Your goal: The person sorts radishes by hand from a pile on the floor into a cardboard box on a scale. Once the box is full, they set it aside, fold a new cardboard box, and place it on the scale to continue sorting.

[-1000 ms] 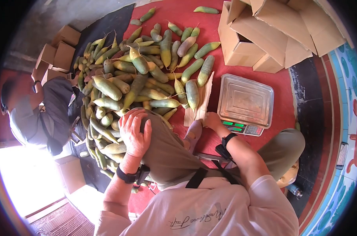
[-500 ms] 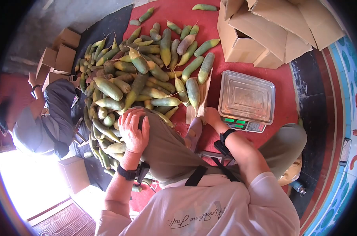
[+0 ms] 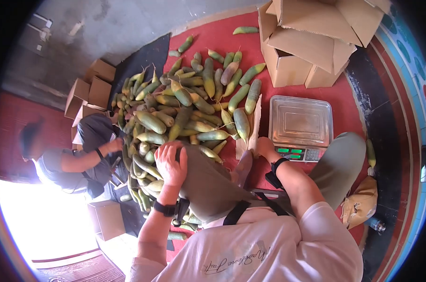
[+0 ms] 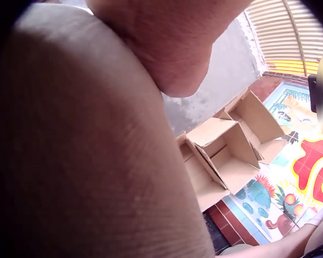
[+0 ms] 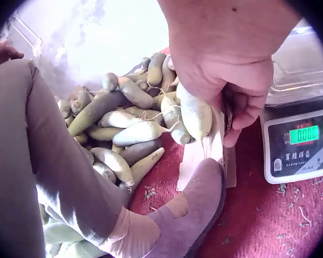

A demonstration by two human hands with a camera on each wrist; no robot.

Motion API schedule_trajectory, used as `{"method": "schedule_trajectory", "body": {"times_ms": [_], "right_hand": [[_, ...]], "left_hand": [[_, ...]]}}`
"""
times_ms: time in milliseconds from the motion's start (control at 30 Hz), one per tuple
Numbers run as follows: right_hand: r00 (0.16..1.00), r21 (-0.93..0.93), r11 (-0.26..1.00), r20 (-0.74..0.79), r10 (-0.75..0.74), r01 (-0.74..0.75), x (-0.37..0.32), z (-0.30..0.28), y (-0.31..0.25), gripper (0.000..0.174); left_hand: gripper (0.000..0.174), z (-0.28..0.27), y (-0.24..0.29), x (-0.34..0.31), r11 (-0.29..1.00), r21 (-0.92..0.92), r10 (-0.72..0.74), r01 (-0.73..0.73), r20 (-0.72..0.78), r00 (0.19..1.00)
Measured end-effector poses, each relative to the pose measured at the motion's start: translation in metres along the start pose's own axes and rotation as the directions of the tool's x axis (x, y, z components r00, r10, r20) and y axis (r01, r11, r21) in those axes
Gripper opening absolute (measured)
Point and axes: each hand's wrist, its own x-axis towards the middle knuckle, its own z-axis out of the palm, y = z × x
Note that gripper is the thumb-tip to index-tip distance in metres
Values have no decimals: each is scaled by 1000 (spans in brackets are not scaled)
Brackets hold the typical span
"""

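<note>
My left hand rests on the raised knee, fingers relaxed; the left wrist view shows part of that hand against the trouser leg. My right hand is low, between the shoe and the scale. In the right wrist view the curled fingers of this hand grip the edge of a cardboard piece. Green radishes lie on and beside that cardboard. The scale's display reads 0.000, and a clear lid or tray covers its top.
A large radish heap spreads over red and black sheeting at left. Another person sits beyond it. Open cardboard boxes stand at the upper right, more boxes at the upper left. A yellowish bag lies at right.
The head view has shifted, so the scene sits farther right and lower. Both my hands keep their places. The other person's arm now extends toward the heap.
</note>
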Motion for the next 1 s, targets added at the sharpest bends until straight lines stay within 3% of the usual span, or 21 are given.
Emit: {"method": "schedule_trajectory", "body": {"times_ms": [133,233,300,333,367,400,467,633,767,833,867,1000], "right_hand": [[978,74,994,-199,-64,80,22,-15,-12,21],[986,-28,987,-57,-157,156,30,-67,-30,16],[989,359,922,-63,-131,145,37,-82,-32,8],[997,699,712,-77,-11,62,19,-109,-52,11],[942,650,686,-283,-181,327,38,-100,-47,17],[985,835,523,-133,-113,173,17,-139,-73,14],[944,781,546,-169,-284,304,25,-168,-85,16],[967,878,413,-180,-181,241,1,-215,-90,17],[947,796,514,-273,-169,321,-47,-245,-73,19],[952,835,457,-262,-156,305,-77,-263,-50,21],[932,841,411,-280,-230,353,-88,-268,-30,22],[904,786,475,-424,-50,395,-197,-318,-8,22]], "left_hand": [[12,-14,-4,-18,998,-5,66,-66,-65,996],[13,-2,0,-12,999,-42,20,-22,-55,998],[13,5,6,0,999,-32,24,-25,-43,999],[13,9,9,5,999,-18,27,-28,-18,999],[13,11,11,8,999,-14,32,-33,-18,999],[13,13,12,8,1000,-21,23,-23,-12,1000],[13,15,11,11,998,-1,65,-65,-1,998],[13,17,16,11,998,-14,61,-61,-19,998],[13,18,21,11,997,-34,74,-76,-38,997],[13,18,24,13,996,-7,91,-91,-29,995],[13,21,25,14,994,-6,106,-106,-30,994],[13,28,31,16,977,28,211,-210,-57,976]]}}
